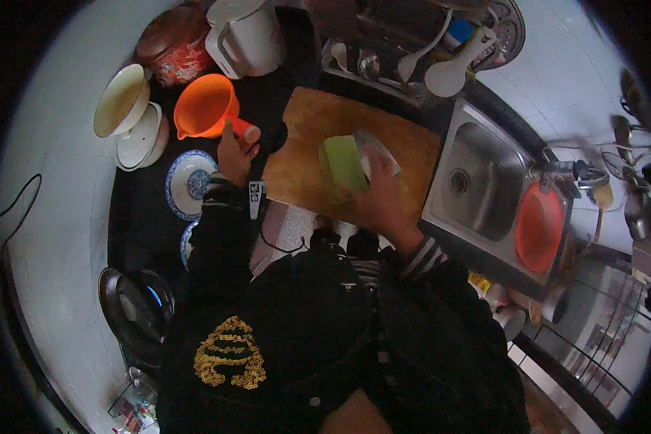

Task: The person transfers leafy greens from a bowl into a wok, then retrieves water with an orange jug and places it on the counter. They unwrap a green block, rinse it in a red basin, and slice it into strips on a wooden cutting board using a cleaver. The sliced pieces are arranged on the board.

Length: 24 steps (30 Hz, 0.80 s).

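Note:
The orange plastic dipper is tipped so that its hollow faces me. My left hand grips its stubby handle, just left of the wooden cutting board. A pale green block-shaped thing lies on the board; its exact kind is unclear. Against its right side is a greyish, shiny piece that looks like clear plastic. My right hand is blurred, its fingers over the shiny piece and its thumb by the green thing's lower edge. Whether it grips either one cannot be told.
A steel sink adjoins the board on the right, with a red basin at its edge. Left are a blue-and-white plate and a cream bowl. A white pitcher and a utensil rack stand behind.

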Each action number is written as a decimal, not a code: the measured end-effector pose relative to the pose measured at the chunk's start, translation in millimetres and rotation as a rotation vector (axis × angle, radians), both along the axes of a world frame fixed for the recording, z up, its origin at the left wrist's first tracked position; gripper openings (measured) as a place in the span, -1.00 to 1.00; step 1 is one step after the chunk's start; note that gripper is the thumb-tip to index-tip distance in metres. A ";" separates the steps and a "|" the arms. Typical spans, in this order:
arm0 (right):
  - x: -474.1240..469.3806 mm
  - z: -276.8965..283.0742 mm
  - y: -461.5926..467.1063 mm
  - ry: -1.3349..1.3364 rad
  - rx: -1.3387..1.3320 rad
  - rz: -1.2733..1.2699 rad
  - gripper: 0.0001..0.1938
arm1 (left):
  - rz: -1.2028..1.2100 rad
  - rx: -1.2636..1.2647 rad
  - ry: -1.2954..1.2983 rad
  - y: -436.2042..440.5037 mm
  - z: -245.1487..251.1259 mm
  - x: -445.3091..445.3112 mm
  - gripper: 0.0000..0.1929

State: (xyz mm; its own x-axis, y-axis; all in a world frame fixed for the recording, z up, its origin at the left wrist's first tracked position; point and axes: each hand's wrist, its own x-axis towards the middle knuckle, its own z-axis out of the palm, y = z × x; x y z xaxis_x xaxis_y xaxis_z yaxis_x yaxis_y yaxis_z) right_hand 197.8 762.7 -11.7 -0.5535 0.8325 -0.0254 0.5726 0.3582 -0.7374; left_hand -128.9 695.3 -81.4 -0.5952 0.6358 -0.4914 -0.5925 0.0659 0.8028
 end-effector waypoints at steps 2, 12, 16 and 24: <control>17.7 -10.3 20.3 0.046 0.041 -0.061 -0.38 | 0.005 -0.038 0.120 -9.4 3.1 34.5 -0.54; 56.2 -111.5 31.5 -0.255 0.146 0.048 -0.64 | -0.459 -0.086 0.960 18.4 30.4 157.9 -0.36; 50.1 -94.1 28.4 -0.366 0.199 0.049 -0.49 | -0.526 -0.029 0.897 22.6 21.1 159.7 -0.34; 79.0 10.7 30.2 -0.166 -0.225 -0.013 -0.52 | -0.487 0.049 0.724 23.8 3.6 156.5 -0.35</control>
